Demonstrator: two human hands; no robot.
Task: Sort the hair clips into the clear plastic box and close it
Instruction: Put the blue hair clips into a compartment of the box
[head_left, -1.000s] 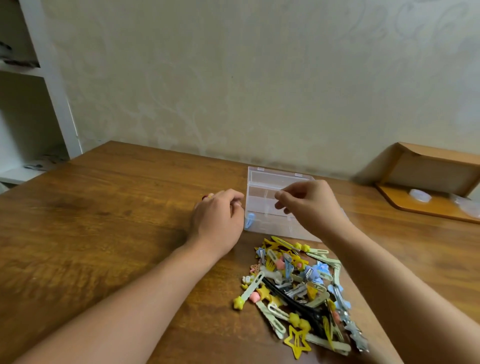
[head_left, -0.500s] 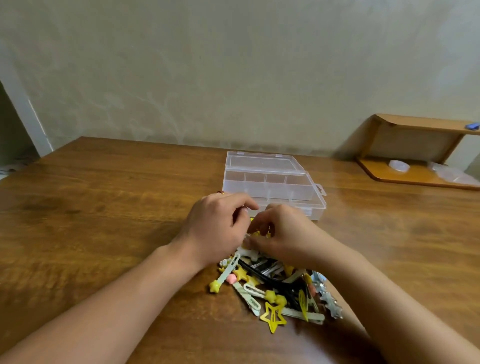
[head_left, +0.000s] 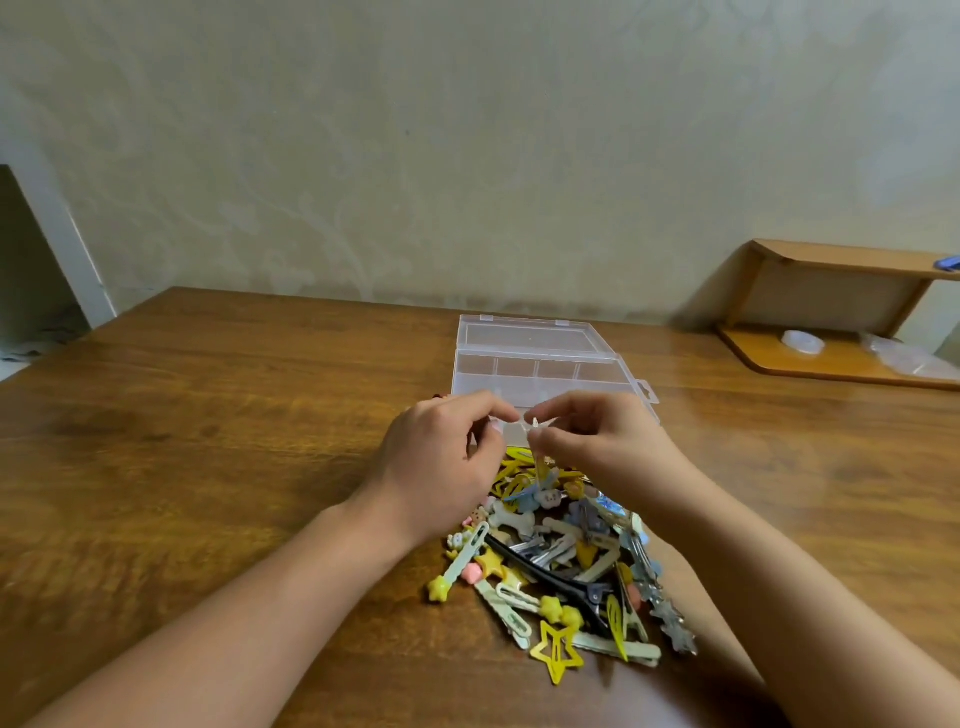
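**Clip lifted, box just beyond**

Both hands pinch one pale clip: right hand at its top, left hand fingertips meeting it. It hangs upright above the pile of clips. The open clear box lies at twelve o'clock, equally near both hands. Half a second ago the hands were down in the pile; now they are raised.

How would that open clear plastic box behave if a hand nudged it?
The clear plastic box looks thin-walled with mostly bare compartments, so probably light and quick to slide on the smooth wooden table. Its low, flat shape makes tipping unlikely; the open lid might flap.
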